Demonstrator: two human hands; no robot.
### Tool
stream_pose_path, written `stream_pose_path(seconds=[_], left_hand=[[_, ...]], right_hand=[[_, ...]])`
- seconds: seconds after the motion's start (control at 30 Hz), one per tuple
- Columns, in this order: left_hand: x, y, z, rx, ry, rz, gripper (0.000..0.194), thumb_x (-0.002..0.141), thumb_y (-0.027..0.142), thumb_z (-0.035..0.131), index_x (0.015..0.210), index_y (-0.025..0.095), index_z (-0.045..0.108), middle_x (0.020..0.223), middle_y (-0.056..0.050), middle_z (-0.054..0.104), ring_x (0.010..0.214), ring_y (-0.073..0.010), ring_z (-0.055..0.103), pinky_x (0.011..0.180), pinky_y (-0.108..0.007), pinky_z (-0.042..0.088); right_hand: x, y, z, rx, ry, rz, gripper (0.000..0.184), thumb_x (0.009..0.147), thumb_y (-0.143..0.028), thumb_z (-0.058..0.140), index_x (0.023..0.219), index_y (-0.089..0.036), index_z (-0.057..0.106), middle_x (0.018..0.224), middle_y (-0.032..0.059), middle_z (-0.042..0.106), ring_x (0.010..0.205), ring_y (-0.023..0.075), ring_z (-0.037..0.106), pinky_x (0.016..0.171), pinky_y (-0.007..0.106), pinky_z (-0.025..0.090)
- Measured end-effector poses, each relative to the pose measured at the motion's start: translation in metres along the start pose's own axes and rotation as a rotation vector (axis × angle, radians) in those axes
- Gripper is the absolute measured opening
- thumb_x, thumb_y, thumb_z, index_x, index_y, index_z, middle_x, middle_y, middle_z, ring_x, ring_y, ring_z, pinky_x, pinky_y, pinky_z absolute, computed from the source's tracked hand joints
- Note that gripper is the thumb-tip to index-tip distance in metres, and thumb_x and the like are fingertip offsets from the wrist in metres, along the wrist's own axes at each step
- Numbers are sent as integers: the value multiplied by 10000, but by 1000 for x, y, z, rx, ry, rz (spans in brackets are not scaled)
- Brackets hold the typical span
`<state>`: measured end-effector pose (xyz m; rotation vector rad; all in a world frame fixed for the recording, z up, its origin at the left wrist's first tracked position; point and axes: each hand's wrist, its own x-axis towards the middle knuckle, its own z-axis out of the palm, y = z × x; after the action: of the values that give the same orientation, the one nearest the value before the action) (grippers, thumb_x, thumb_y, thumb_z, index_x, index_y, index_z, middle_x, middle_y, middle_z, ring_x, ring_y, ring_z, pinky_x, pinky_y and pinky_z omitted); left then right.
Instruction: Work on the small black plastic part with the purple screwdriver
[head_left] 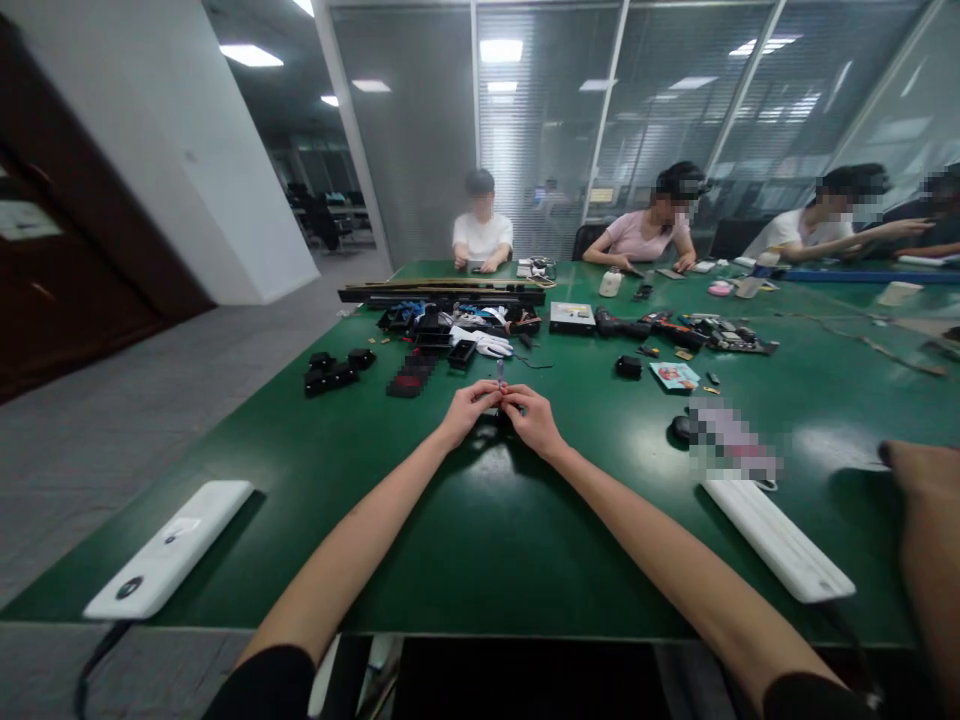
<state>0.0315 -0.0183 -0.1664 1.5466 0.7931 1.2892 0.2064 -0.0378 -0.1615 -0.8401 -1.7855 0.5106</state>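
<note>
My left hand (466, 408) and my right hand (534, 418) meet fingertip to fingertip over the green table (375, 500), both pinched on a small dark part (498, 408). A thin metal piece (499, 372) sticks up between the fingers. A dark object lies on the table just under the hands, mostly hidden. What exactly the part is stays too small to tell.
Black plastic parts (336, 372) and a heap of parts with a white glove (480, 342) lie beyond my hands. White flat devices sit at front left (169, 548) and front right (778, 540). Several people sit along the far edge; someone's arm (926, 520) enters at right.
</note>
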Motion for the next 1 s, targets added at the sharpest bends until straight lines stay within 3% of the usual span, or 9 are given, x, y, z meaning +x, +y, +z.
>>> stream_pose_path(seconds=[0.17, 0.3, 0.5, 0.77, 1.0], left_hand=[[-4, -1, 2, 63, 8, 36, 288, 964, 376, 707, 1118, 132, 697, 1264, -109, 680, 1144, -250, 665, 983, -471, 568], [-4, -5, 1, 122, 63, 96, 309, 988, 358, 680, 1208, 142, 665, 1268, -105, 668, 1166, -259, 655, 1002, -491, 559], [-2, -15, -1, 182, 97, 149, 326, 998, 362, 666, 1246, 152, 651, 1277, -107, 662, 1136, -250, 665, 977, -475, 576], [-5, -20, 2, 211, 57, 218, 306, 991, 359, 677, 1212, 148, 667, 1268, -105, 670, 1158, -255, 659, 1002, -489, 562], [-7, -17, 4, 248, 24, 248, 305, 1006, 373, 653, 1224, 161, 674, 1313, -112, 663, 1211, -263, 642, 1048, -509, 536]], right_hand=[[-4, -4, -1, 0, 38, -12, 146, 903, -216, 646, 866, -178, 783, 1092, 111, 757, 1064, 230, 702, 1000, 355, 539], [-3, -2, 3, 9, 69, -21, 125, 876, -275, 717, 913, -175, 781, 1090, 109, 747, 1027, 222, 700, 904, 333, 564], [-1, 12, 10, 17, 134, -4, 164, 814, -339, 796, 735, -212, 729, 1016, 81, 740, 938, 220, 704, 816, 331, 577], [-6, 22, 9, -28, 131, -28, 59, 843, -270, 755, 807, -224, 759, 1075, 74, 742, 1009, 232, 695, 905, 366, 560], [-8, 28, 4, -98, 102, -52, 103, 896, -268, 763, 799, -236, 771, 1120, 83, 756, 1100, 260, 646, 1059, 464, 448]])
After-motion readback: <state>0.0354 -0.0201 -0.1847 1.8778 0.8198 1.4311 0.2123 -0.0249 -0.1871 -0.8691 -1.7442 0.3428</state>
